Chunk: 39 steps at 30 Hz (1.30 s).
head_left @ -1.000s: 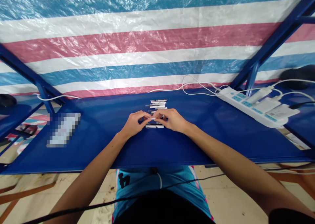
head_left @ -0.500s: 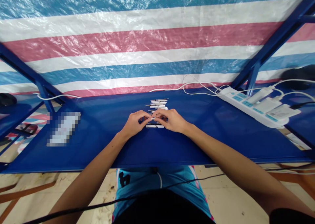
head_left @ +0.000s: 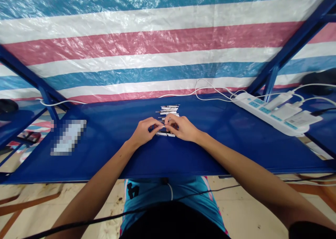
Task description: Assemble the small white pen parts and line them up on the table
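My left hand [head_left: 147, 131] and my right hand [head_left: 183, 128] meet over the middle of the blue tabletop, thumbs and fingers pinched together. Between the fingertips is a small slim white piece [head_left: 163, 126], mostly covered, its kind too small to make out. Behind the fingers lies a loose row of thin white stick-like pieces [head_left: 170, 110], some with dark narrow ends. Another white stick-like piece [head_left: 165, 134] rests on the table just nearer to me, partly below my right hand.
A white power strip [head_left: 273, 114] with several plugs and cables lies on the right of the blue table [head_left: 105, 162]. At the left is a blurred-out pale rectangular object [head_left: 68, 137]. Blue metal posts [head_left: 291, 46] and a striped plastic sheet [head_left: 157, 42] stand behind.
My right index finger has lifted and curled slightly away from the white piece. The left hand keeps its pinch in nearly the same place.
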### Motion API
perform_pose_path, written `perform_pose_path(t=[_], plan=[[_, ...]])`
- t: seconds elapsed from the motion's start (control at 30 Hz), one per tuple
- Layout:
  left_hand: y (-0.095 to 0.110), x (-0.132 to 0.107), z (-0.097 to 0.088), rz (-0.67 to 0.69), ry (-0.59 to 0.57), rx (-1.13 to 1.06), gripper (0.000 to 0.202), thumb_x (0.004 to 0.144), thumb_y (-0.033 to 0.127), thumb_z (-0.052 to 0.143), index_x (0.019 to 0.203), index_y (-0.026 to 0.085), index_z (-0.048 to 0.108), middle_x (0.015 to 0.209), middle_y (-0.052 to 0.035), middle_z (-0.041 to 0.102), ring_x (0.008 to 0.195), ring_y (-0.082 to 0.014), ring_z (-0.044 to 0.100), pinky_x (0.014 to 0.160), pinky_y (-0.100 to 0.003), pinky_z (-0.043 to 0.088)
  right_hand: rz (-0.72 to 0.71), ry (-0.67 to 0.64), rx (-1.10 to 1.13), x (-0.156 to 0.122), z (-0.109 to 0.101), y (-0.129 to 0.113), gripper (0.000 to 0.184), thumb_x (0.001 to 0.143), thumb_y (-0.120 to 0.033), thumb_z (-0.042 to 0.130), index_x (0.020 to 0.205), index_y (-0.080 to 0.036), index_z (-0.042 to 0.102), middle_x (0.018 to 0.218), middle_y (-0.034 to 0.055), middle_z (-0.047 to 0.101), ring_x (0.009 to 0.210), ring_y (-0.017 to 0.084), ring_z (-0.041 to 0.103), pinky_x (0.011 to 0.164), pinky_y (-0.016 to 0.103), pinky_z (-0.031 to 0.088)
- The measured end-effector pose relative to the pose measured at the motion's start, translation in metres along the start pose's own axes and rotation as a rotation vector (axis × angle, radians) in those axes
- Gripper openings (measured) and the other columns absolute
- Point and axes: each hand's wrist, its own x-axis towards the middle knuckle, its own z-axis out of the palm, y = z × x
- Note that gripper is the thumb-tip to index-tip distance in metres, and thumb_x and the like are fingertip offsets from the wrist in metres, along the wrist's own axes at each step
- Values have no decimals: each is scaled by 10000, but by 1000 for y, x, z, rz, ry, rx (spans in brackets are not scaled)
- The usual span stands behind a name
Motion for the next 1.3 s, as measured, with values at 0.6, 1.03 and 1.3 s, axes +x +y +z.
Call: perform_pose_path(t=[0.6, 1.03, 1.3], plan=[[4, 2, -2, -75, -13, -12, 169, 994, 277, 588, 919, 181, 705, 805, -49, 754, 655, -146, 662, 637, -248, 545, 2, 128, -59, 1, -23, 5, 115, 966, -307, 539, 963, -220, 615, 778, 19, 714, 636, 149, 638, 607, 242, 460], [3, 2, -5, -98, -18, -4, 114, 971, 219, 583, 919, 180, 677, 795, -37, 740, 665, -144, 663, 613, -234, 512, 36, 86, -153, 0, -35, 9, 213, 949, -341, 573, 812, -205, 665, 592, -18, 613, 514, 123, 507, 578, 254, 383], [1, -1, 0, 46, -23, 55, 185, 1042, 287, 575, 981, 182, 715, 846, -66, 754, 734, -169, 687, 707, -283, 577, 41, -34, -91, 1, -24, 2, 149, 918, -339, 633, 884, -209, 698, 625, -29, 628, 545, 118, 522, 603, 246, 384]])
